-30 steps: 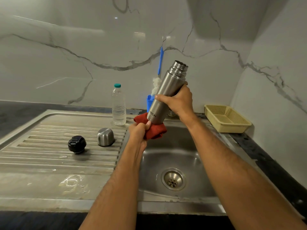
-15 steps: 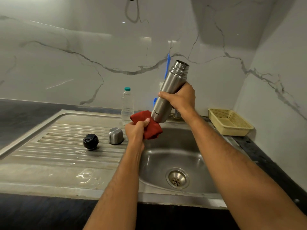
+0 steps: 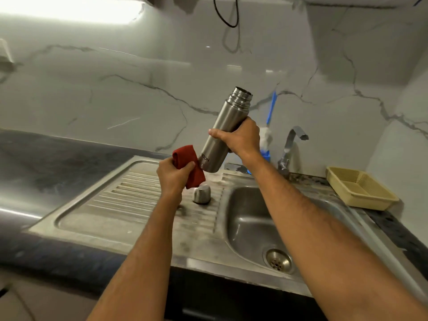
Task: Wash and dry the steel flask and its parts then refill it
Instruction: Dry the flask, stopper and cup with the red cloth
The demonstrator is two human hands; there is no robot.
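Observation:
My right hand [image 3: 240, 139] grips the open steel flask [image 3: 224, 128] around its middle, tilted with its mouth up and to the right, above the draining board. My left hand [image 3: 172, 174] holds a folded red cloth [image 3: 188, 164] against the flask's lower left side. The steel cup lid [image 3: 202, 193] stands upside down on the ribbed draining board [image 3: 120, 200], just below the cloth. The black stopper and the water bottle are hidden behind my hands and arm.
The sink basin [image 3: 250, 225] with its drain [image 3: 279, 260] lies to the right under my right forearm. A tap [image 3: 290, 147] stands behind it, with a blue bottle brush [image 3: 269, 117] in a blue holder. A yellow plastic basket [image 3: 359, 188] sits on the counter at right.
The view has swung left and up. The flask and both hands have shifted from above the basin to above the draining board, and the cloth has slid from under the base to its lower side.

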